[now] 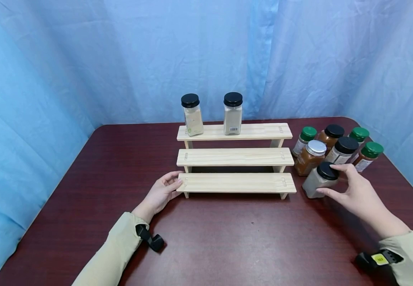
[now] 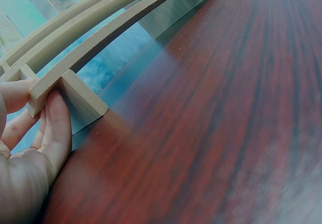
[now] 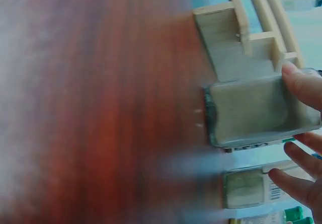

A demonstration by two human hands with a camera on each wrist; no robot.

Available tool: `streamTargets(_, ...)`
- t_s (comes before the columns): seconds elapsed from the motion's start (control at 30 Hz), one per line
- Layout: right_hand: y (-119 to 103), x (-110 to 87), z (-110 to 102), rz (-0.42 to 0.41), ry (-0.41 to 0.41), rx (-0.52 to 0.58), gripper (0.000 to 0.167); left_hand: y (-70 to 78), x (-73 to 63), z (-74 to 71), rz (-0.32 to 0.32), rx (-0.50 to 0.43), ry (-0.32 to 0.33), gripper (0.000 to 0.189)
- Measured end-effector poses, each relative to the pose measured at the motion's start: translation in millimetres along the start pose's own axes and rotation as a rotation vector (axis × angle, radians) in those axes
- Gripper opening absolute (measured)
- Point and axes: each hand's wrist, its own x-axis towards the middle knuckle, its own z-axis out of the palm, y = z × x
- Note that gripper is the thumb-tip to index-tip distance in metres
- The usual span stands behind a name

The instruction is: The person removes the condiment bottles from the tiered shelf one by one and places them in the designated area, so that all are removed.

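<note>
A three-tier wooden rack (image 1: 236,182) stands mid-table. My left hand (image 1: 159,194) grips the left end of its lowest shelf, thumb above and fingers beneath, as the left wrist view shows. On the top shelf are two glass spice jars with black lids, one pale-filled jar (image 1: 193,121) at the left and a greyish jar (image 1: 232,119) near the middle. Right of the rack, my right hand (image 1: 358,194) holds a square glass jar (image 3: 251,110) of grey powder, black-lidded, between thumb and fingers. Whether that jar touches the table I cannot tell.
Several other spice jars crowd the right side behind the held one, among them a silver-lidded brown jar (image 1: 310,158), a black-lidded jar (image 1: 341,153) and a green-lidded jar (image 1: 368,155). Blue curtains (image 1: 156,59) hang behind the dark red wooden table (image 1: 228,246).
</note>
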Motion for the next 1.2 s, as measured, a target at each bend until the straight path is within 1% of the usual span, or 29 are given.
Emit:
streamTargets(0.1,-0.4,4.3,-5.1,-0.076,0.048,-0.007,0.069,-0.6,0.1,-0.7,0.006,-0.001,-0.004,0.044)
streamTargets(0.17,-2.9,7.5,-9.2,-0.131,0.09,0.01,0.065,-0.8,0.2,-0.8,0.006,0.0,-0.004,0.043)
streamTargets(0.27,-9.6,10.8,-16.0,-0.147,0.158,0.06,0.061,-1.2,0.8,-0.3,0.002,-0.001,0.002,0.042)
streamTargets(0.43,-25.4,12.4,-23.7,-0.158,0.295,0.13,0.063,-1.3,0.4,-0.4,0.004,-0.007,-0.001,0.043)
streamTargets(0.53,-37.3,14.4,-23.5,-0.191,0.337,0.17,0.059,-1.5,0.2,-0.7,0.003,-0.011,-0.003,0.044)
streamTargets(0.6,-46.0,17.3,-21.0,-0.214,0.343,0.193,0.054,-1.6,0.6,-0.3,-0.001,-0.015,0.004,0.043)
streamTargets(0.67,-53.9,21.5,-17.0,-0.239,0.336,0.226,0.053,-1.5,0.5,0.0,-0.001,-0.014,0.006,0.043)
streamTargets(0.77,-64.2,29.4,-8.3,-0.271,0.326,0.275,0.054,-1.3,0.2,0.5,-0.002,-0.014,0.006,0.044)
streamTargets(0.87,-72.7,37.4,1.7,-0.283,0.312,0.329,0.057,-1.8,0.0,0.5,0.002,-0.014,-0.001,0.045)
streamTargets(0.97,-80.5,44.8,12.0,-0.259,0.273,0.355,0.057,-2.9,0.0,-0.5,0.009,-0.012,-0.008,0.046)
streamTargets(1.1,-89.1,54.2,26.0,-0.22,0.199,0.373,0.052,-2.9,0.3,-1.2,0.013,-0.011,-0.007,0.047)
streamTargets(1.2,-93.1,60.5,36.8,-0.225,0.157,0.408,0.047,-1.8,0.4,-0.9,0.007,-0.011,-0.006,0.046)
